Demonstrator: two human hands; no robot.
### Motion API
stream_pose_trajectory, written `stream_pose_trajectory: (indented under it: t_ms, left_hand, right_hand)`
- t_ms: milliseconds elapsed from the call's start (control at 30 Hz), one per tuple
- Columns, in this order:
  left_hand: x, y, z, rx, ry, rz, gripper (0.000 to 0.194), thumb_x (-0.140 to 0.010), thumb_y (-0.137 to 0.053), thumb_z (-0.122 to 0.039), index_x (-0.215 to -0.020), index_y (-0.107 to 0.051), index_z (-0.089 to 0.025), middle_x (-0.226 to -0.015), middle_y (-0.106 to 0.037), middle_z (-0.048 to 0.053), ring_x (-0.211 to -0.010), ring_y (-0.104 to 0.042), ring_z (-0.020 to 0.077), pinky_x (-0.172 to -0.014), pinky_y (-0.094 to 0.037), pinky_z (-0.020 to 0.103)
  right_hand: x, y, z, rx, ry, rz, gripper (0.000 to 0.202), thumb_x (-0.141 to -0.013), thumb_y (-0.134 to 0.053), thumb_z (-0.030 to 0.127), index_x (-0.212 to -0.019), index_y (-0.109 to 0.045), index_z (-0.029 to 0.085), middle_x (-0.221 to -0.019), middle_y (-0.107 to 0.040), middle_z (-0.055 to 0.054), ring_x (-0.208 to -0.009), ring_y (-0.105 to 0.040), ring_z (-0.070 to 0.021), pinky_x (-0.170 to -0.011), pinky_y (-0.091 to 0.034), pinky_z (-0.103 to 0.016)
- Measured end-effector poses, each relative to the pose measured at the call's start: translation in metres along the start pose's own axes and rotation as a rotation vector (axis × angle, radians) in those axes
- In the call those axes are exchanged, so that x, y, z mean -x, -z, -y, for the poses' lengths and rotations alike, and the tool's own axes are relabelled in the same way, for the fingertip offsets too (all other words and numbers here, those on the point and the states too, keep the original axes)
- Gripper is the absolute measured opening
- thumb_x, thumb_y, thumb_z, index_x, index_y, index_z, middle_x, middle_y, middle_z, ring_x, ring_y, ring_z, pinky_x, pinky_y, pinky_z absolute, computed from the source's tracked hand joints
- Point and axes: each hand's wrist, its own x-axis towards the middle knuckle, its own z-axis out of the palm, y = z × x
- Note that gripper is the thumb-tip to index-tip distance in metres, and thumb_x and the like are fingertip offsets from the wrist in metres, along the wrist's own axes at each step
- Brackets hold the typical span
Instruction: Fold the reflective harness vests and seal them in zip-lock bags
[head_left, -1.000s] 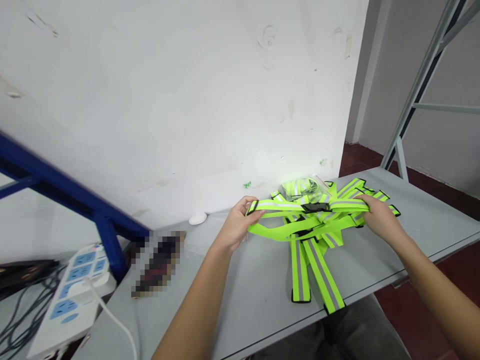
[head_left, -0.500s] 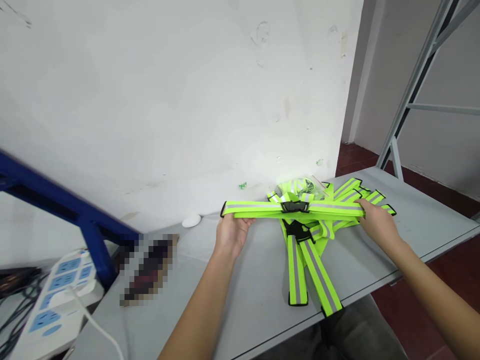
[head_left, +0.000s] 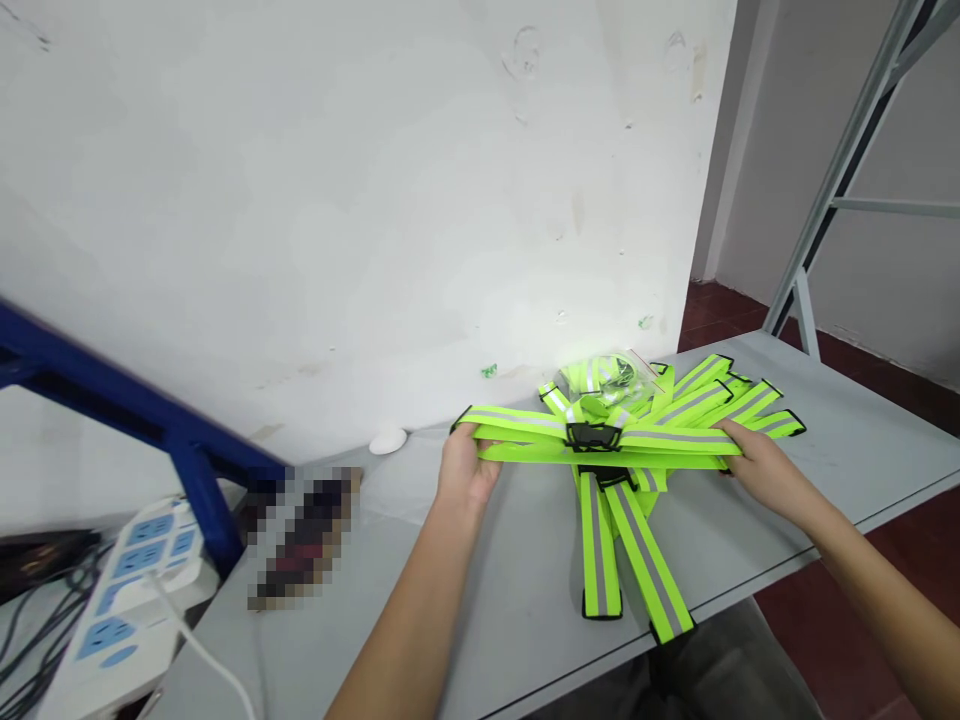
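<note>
Stretched between my two hands is a neon yellow-green reflective belt (head_left: 675, 439) with a grey stripe and a black buckle (head_left: 593, 437) at its middle. My left hand (head_left: 466, 470) is closed on its left end, and my right hand (head_left: 757, 465) pinches the right end. The belt hangs in layers, with a lower strand sagging below the upper one. Beneath and behind it lies a pile of similar reflective straps (head_left: 697, 385), several ends fanned to the right. Two strap ends (head_left: 651, 560) extend toward the table's front edge.
A clear bag with folded straps (head_left: 600, 375) lies by the white wall (head_left: 375, 200). On the grey table (head_left: 525, 620) sits a white rounded object (head_left: 388, 441). At left are a power strip (head_left: 142, 560) and a blue metal frame (head_left: 172, 440).
The belt's layers have come apart, the lower strand now hanging lower. My left hand has tilted slightly. The whole view has shifted a little.
</note>
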Motion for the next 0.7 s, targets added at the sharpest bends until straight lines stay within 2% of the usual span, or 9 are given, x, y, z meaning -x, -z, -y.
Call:
stream_pose_trajectory:
  t_ms: [67, 133, 233, 300, 400, 467, 600, 700]
  left_hand:
    - [0.003, 0.001, -0.003, -0.025, 0.014, 0.024, 0.022, -0.057, -0.072, -0.013, -0.073, -0.057, -0.017, -0.059, -0.051, -0.004, -0.048, -0.046, 0.0075, -0.044, -0.036, 0.021]
    - [0.01, 0.002, -0.008, -0.076, 0.048, 0.098, 0.035, -0.054, -0.077, -0.011, -0.085, -0.062, -0.016, -0.065, -0.052, -0.004, -0.049, -0.045, 0.0054, -0.044, -0.035, 0.019]
    - [0.022, 0.003, -0.018, -0.206, 0.096, 0.243, 0.053, -0.055, -0.081, -0.015, -0.105, -0.064, -0.018, -0.074, -0.056, -0.003, -0.056, -0.05, 0.0057, -0.052, -0.04, 0.02]
    - [0.028, 0.004, -0.023, -0.281, 0.11, 0.311, 0.059, -0.056, -0.08, -0.014, -0.112, -0.063, -0.021, -0.081, -0.059, -0.002, -0.061, -0.053, 0.0069, -0.059, -0.042, 0.021]
    - [0.034, 0.006, -0.026, -0.332, 0.114, 0.36, 0.059, -0.056, -0.075, -0.01, -0.113, -0.064, -0.023, -0.089, -0.061, 0.0, -0.071, -0.056, 0.0107, -0.066, -0.044, 0.023]
    - [0.036, 0.007, -0.026, -0.344, 0.118, 0.368, 0.053, -0.055, -0.069, -0.007, -0.106, -0.066, -0.022, -0.087, -0.061, 0.0, -0.073, -0.056, 0.0121, -0.065, -0.042, 0.023]
    - [0.037, 0.006, -0.024, -0.324, 0.103, 0.362, 0.035, -0.057, -0.063, -0.008, -0.091, -0.066, -0.019, -0.068, -0.051, -0.005, -0.054, -0.041, 0.0063, -0.053, -0.032, 0.021]
    - [0.037, 0.006, -0.023, -0.262, 0.115, 0.352, 0.037, -0.057, -0.063, -0.008, -0.093, -0.064, -0.019, -0.068, -0.047, -0.005, -0.051, -0.037, 0.0045, -0.05, -0.029, 0.021]
  right_hand:
    - [-0.001, 0.003, 0.0, -0.291, -0.08, 0.053, 0.029, -0.075, -0.043, 0.02, -0.097, -0.062, 0.02, -0.079, -0.07, -0.004, -0.071, -0.066, -0.0226, -0.06, -0.054, -0.032]
    - [-0.004, 0.006, -0.001, -0.517, -0.181, 0.066, 0.026, -0.077, -0.048, 0.025, -0.096, -0.063, 0.019, -0.085, -0.071, -0.006, -0.076, -0.068, -0.0239, -0.058, -0.056, -0.033]
    - [-0.009, 0.009, -0.003, -0.664, -0.24, 0.028, 0.026, -0.073, -0.055, 0.026, -0.095, -0.066, 0.02, -0.096, -0.072, -0.008, -0.082, -0.069, -0.025, -0.058, -0.058, -0.033]
    - [-0.012, 0.009, -0.006, -0.709, -0.255, -0.012, 0.025, -0.072, -0.057, 0.026, -0.094, -0.067, 0.021, -0.1, -0.072, -0.009, -0.084, -0.069, -0.0253, -0.058, -0.059, -0.033]
    - [-0.015, 0.007, -0.008, -0.77, -0.309, -0.092, 0.024, -0.071, -0.058, 0.025, -0.094, -0.067, 0.021, -0.103, -0.072, -0.009, -0.083, -0.069, -0.0251, -0.057, -0.06, -0.034]
    - [-0.016, 0.006, -0.009, -0.808, -0.35, -0.133, 0.025, -0.07, -0.059, 0.022, -0.094, -0.067, 0.021, -0.104, -0.072, -0.008, -0.082, -0.069, -0.0243, -0.056, -0.06, -0.033]
    - [-0.015, 0.005, -0.01, -0.819, -0.374, -0.163, 0.024, -0.071, -0.06, 0.022, -0.094, -0.069, 0.023, -0.103, -0.071, -0.007, -0.084, -0.068, -0.0238, -0.055, -0.059, -0.031]
    - [-0.015, 0.005, -0.01, -0.782, -0.364, -0.174, 0.023, -0.072, -0.058, 0.022, -0.091, -0.069, 0.023, -0.105, -0.07, -0.006, -0.088, -0.067, -0.0237, -0.056, -0.06, -0.029]
